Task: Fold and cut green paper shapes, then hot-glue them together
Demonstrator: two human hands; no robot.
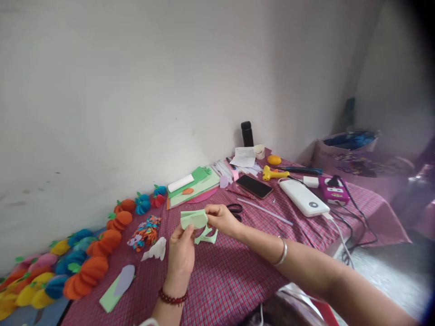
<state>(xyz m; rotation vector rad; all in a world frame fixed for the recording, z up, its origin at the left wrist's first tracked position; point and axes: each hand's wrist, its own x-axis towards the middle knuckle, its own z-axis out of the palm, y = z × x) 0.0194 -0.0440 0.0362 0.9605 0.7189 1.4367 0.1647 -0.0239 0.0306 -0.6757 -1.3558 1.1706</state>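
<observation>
A folded piece of light green paper (193,219) is held up between my two hands. My left hand (182,251) pinches its lower left part, thumb in front. At its right end the fingers of my right hand (222,219) are closed on the same paper. Just below my right hand lies a cut green paper scrap (207,236) on the checked cloth. Black-handled scissors (235,208) rest behind my right hand, partly hidden by it. To the left are a white paper piece (155,250) and a green strip with a lilac rounded cutout (118,287).
Colourful paper pumpkins (86,276) line the left side, beside a heap of small coloured scraps (145,233). Green sheets (195,185) lie at the wall. Farther right are a phone (254,186), a yellow glue gun (272,173), a white power bank (303,198) and a purple socket box (334,190) with cables.
</observation>
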